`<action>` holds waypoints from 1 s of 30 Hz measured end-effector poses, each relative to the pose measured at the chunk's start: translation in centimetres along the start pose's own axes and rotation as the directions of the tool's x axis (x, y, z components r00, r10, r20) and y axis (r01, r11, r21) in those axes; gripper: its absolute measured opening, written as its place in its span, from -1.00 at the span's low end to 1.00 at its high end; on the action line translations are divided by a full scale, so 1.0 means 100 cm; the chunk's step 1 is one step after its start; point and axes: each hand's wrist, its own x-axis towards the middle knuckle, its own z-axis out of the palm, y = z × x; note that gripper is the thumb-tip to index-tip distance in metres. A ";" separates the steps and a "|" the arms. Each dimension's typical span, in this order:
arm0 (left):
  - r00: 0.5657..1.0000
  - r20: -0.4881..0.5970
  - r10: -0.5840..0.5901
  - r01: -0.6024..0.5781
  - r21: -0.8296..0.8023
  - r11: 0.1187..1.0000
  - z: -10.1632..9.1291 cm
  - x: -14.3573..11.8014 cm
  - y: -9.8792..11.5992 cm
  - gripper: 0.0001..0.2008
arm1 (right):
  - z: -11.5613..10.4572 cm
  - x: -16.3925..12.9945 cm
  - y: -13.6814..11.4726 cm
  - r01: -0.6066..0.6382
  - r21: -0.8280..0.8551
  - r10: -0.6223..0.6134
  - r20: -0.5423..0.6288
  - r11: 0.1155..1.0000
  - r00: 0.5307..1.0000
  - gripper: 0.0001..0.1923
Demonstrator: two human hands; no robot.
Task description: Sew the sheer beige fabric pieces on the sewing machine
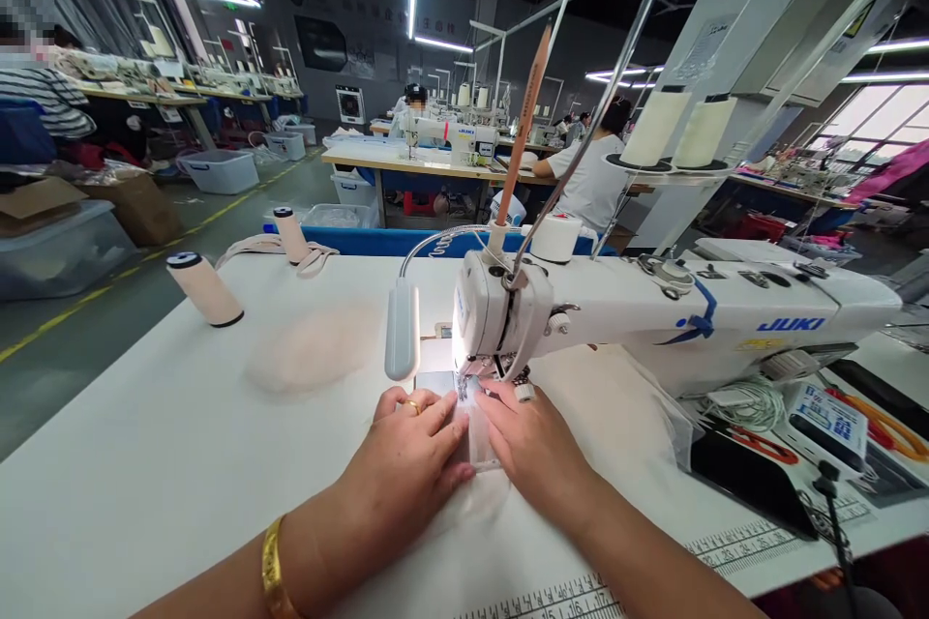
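Both hands lie flat on a small pale fabric piece (475,440) just in front of the needle of the white sewing machine (653,314): the left hand (406,464), open with fingers spread and a ring on one, presses its left side, while the right hand (533,445), also open and palm down, pins the right edge, seemingly to keep the thin, limp cloth taut and straight under the presser foot. The tabletop (181,445) is smooth and white with a printed ruler along its near edge. Two cylindrical cream thread spools (205,288) stand well to the left, and a lit gooseneck lamp (402,329) hangs beside the glossy machine head.
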 end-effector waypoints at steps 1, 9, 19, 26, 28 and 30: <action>0.999 0.044 -0.006 0.009 -0.056 0.998 -0.006 -0.002 0.001 -0.68 | -0.006 -0.002 0.000 0.019 0.048 -0.020 0.019 0.999 1.000 -0.77; 0.997 0.073 0.025 -0.005 -0.269 0.963 -0.013 -0.010 0.002 -0.80 | -0.043 -0.010 0.005 0.158 0.376 -0.238 0.178 0.913 0.955 -0.86; 0.984 0.065 -0.163 0.176 -0.388 0.905 -0.007 0.030 -0.001 -0.89 | -0.025 -0.003 -0.006 -0.086 0.597 0.157 -0.068 0.797 0.985 -0.77; 0.968 0.128 -0.217 0.252 -0.541 0.803 -0.010 0.033 -0.007 -0.88 | -0.023 0.001 -0.010 -0.160 0.760 0.270 -0.022 0.630 0.963 -0.74; 0.971 0.114 -0.209 0.237 -0.542 0.806 -0.010 0.034 -0.007 -0.84 | -0.024 0.001 -0.011 -0.138 0.752 0.255 -0.042 0.645 0.966 -0.74; 0.979 0.077 -0.189 0.199 -0.545 0.815 -0.011 0.034 -0.007 -0.78 | -0.026 0.001 -0.012 -0.125 0.736 0.242 -0.054 0.665 0.969 -0.75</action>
